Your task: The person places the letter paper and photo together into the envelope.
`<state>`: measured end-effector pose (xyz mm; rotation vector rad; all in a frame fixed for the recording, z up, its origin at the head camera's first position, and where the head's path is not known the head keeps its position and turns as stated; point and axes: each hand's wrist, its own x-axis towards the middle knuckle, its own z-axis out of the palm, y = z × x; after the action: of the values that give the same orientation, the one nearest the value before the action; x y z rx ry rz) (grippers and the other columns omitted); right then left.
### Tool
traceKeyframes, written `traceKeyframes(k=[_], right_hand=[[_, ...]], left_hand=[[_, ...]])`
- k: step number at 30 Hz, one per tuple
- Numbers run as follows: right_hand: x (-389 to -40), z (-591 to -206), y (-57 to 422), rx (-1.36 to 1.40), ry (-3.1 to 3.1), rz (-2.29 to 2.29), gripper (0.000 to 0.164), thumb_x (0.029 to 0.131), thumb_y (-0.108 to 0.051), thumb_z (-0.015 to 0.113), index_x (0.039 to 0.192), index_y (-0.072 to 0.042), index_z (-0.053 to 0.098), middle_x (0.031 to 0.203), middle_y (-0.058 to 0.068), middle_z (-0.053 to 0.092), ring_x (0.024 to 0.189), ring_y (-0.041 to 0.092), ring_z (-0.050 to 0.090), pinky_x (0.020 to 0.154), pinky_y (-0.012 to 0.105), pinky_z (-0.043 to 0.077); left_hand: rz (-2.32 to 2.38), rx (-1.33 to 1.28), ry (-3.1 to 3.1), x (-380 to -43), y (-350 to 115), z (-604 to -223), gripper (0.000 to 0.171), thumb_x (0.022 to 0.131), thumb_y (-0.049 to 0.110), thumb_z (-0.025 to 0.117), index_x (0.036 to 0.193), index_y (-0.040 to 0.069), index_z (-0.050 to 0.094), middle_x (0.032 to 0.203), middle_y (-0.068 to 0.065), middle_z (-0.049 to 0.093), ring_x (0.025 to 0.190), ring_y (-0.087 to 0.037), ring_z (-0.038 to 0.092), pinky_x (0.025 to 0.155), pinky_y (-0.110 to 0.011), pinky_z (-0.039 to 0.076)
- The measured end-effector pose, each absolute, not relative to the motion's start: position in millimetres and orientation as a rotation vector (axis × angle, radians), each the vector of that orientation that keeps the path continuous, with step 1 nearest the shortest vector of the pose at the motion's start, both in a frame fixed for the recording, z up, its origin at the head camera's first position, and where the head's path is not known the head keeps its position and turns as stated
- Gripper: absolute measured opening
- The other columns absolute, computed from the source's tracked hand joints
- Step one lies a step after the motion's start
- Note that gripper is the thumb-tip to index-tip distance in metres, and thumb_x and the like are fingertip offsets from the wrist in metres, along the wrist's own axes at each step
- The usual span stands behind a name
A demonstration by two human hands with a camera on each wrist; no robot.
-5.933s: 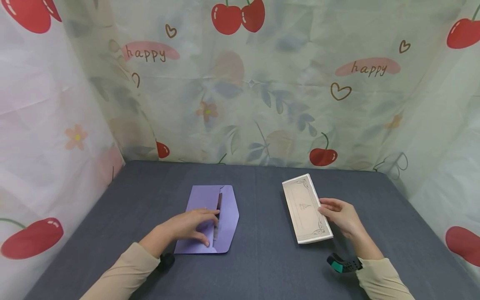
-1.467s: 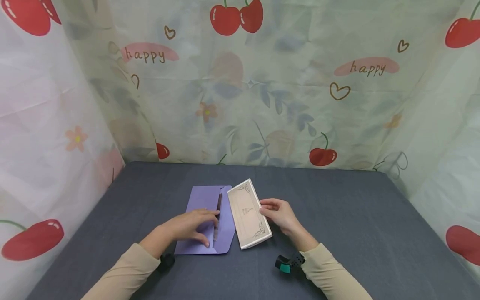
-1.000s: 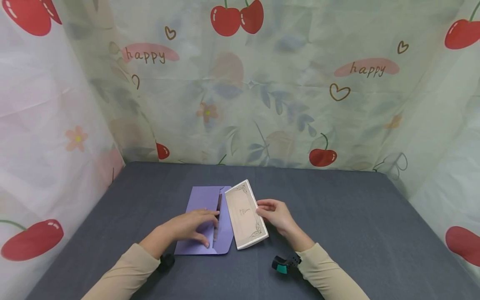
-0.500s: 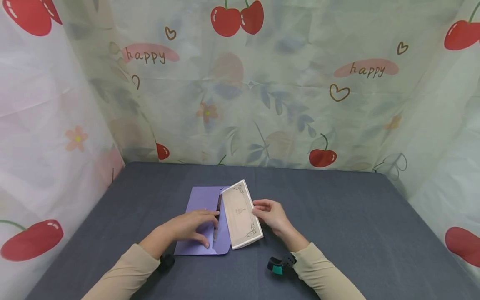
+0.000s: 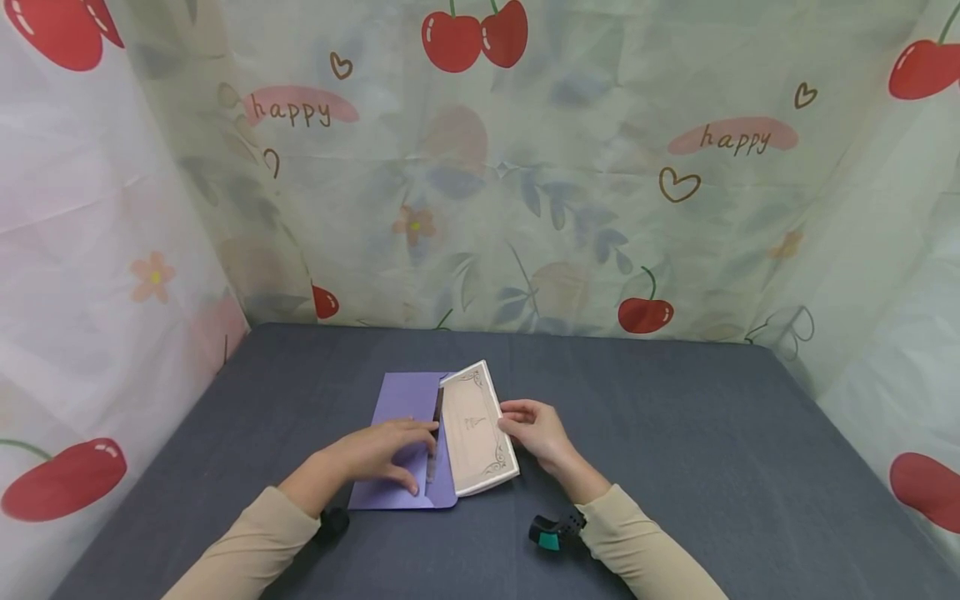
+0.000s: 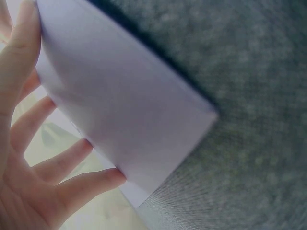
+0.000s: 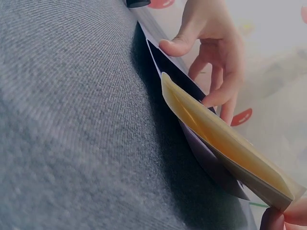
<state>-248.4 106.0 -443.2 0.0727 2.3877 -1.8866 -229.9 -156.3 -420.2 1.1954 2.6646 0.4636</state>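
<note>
A purple envelope (image 5: 405, 392) lies flat on the table, its pointed flap spread to the right. My left hand (image 5: 382, 454) is on it, with thumb and bent fingers at the mouth edge. In the right wrist view the mouth gapes, dark inside, beside the left hand (image 7: 218, 57). My right hand (image 5: 540, 429) pinches the right edge of a folded cream card (image 5: 476, 429) with a scroll border. The card is tilted over the flap, its left edge close to the mouth. Its folds (image 7: 225, 148) stand slightly apart, showing a yellowish inside. The left wrist view shows the envelope's panel (image 6: 124, 96).
A dark grey cloth covers the table (image 5: 637, 400). Printed curtains (image 5: 525, 208) with cherries stand behind it and at both sides. A black band with a green patch (image 5: 551, 533) sits at my right wrist, and a dark device (image 5: 332, 525) at my left.
My right hand has carried the card leftward from the right side of the table until it overlaps the envelope's flap. My left hand and the envelope have stayed in place.
</note>
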Motion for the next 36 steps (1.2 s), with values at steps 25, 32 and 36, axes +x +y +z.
traceKeyframes(k=[25,32,36], right_hand=[[-242.9,-449.1,93.3,0.051,2.335,-1.925,0.032,0.08,0.001,0.065,0.112,0.007,0.06,0.088,0.012,0.066,0.068,0.006,0.06,0.064,0.024,0.056],[-242.3,-451.2,89.7,0.04,2.324,-1.934,0.033,0.08,0.002,0.066,0.111,0.007,0.059,0.088,0.013,0.066,0.067,0.006,0.06,0.063,0.024,0.056],[-241.5,-451.8,88.2,0.044,2.334,-1.92,0.034,0.08,0.001,0.066,0.112,0.007,0.058,0.088,0.013,0.066,0.067,0.005,0.06,0.062,0.023,0.056]], left_hand=[[0.471,1.135,2.633,-231.8,-154.1,-419.9,0.05,0.071,0.042,0.073,0.111,0.017,0.058,0.145,-0.009,0.044,0.132,-0.033,0.042,0.108,-0.05,0.035],[0.461,1.147,2.641,-232.2,-154.4,-421.0,0.05,0.072,0.044,0.072,0.112,0.017,0.058,0.145,-0.009,0.044,0.132,-0.032,0.043,0.108,-0.049,0.036],[0.469,1.143,2.639,-231.6,-154.4,-420.0,0.05,0.072,0.043,0.072,0.112,0.017,0.057,0.146,-0.009,0.043,0.132,-0.032,0.043,0.108,-0.05,0.036]])
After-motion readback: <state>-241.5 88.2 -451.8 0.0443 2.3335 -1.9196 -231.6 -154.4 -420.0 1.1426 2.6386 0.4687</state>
